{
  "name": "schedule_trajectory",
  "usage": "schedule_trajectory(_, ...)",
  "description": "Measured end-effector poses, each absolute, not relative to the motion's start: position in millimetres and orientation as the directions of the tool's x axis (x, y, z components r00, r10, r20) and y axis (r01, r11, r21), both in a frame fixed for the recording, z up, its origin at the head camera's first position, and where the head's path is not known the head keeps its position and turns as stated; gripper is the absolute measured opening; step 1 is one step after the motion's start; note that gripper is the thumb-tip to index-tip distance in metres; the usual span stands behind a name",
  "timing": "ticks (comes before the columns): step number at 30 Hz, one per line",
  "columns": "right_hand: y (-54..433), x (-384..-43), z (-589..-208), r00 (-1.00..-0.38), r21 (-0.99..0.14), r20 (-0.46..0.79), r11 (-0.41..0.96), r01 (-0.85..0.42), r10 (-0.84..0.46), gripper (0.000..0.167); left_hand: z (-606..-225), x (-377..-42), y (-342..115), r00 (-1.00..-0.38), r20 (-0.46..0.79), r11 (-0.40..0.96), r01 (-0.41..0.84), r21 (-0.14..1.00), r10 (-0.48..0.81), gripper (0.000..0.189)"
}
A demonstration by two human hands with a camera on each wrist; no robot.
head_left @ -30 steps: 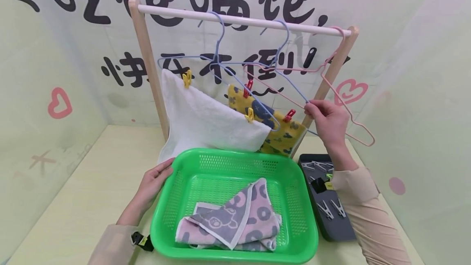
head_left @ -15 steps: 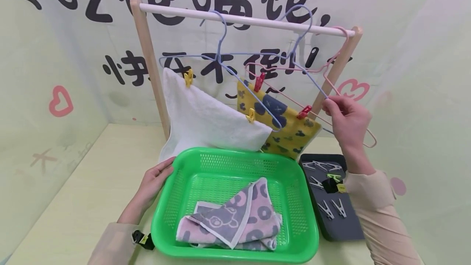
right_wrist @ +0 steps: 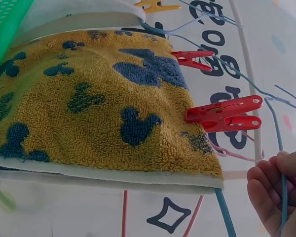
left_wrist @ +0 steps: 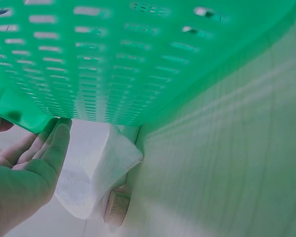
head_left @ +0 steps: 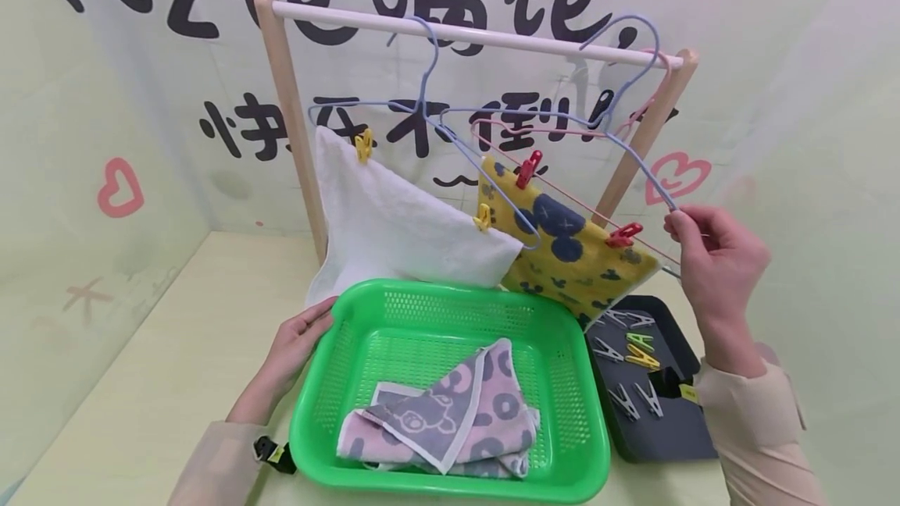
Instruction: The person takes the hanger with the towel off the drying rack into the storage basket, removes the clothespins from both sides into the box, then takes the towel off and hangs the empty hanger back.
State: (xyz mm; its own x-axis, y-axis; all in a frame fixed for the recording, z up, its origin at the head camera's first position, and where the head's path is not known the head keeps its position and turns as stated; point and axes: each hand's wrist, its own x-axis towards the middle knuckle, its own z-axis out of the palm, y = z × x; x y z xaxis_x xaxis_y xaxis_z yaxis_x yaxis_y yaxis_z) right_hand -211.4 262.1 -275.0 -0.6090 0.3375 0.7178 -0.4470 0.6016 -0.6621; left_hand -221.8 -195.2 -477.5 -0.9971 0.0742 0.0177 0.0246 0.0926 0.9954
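Watching remotely, I see the right hand [head_left: 724,260] pinching the sloping arm of the blue hanger [head_left: 608,120], from which the yellow mouse-print towel [head_left: 573,268] hangs by 2 red clips [head_left: 529,169], its lower corner by the far right corner of the green basket [head_left: 307,412]. The left hand [head_left: 291,342] rests against the basket's rim, fingers fairly straight, not clenched. I can't tell whether the hook [head_left: 636,17] bears on the white rail [head_left: 492,37]. A careless tilt could tangle it with the pink hanger [head_left: 670,73]; a snag could yank the towel from its clips.
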Motion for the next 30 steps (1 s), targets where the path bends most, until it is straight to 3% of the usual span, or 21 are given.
schedule_trajectory(11,278.6,-191.5,-279.6,-0.560,-0.718,0.685,0.562,-0.411,0.466,0.017,-477.1,-221.1,-195.4,-0.997,0.016,0.087,0.022,0.996,0.071,0.050)
schedule_trajectory(20,288.4,-172.5,-268.4,-0.418,-0.654,0.754,0.526,-0.544,0.506,0.016,-477.2,-221.5,-195.5,-0.997,0.014,0.085,0.021,0.996,0.081,0.050)
schedule_trajectory(26,294.7,-165.7,-259.8,-0.390,-0.645,0.753,0.478,-0.597,0.530,0.010,-477.3,-221.8,-196.1,-0.997,0.011,0.096,0.019,0.995,0.078,0.050)
schedule_trajectory(30,298.4,-158.8,-255.7,-0.411,-0.660,0.751,0.553,-0.509,0.517,0.013,-477.5,-222.4,-195.9,-0.997,0.009,0.111,0.017,0.994,0.074,0.050)
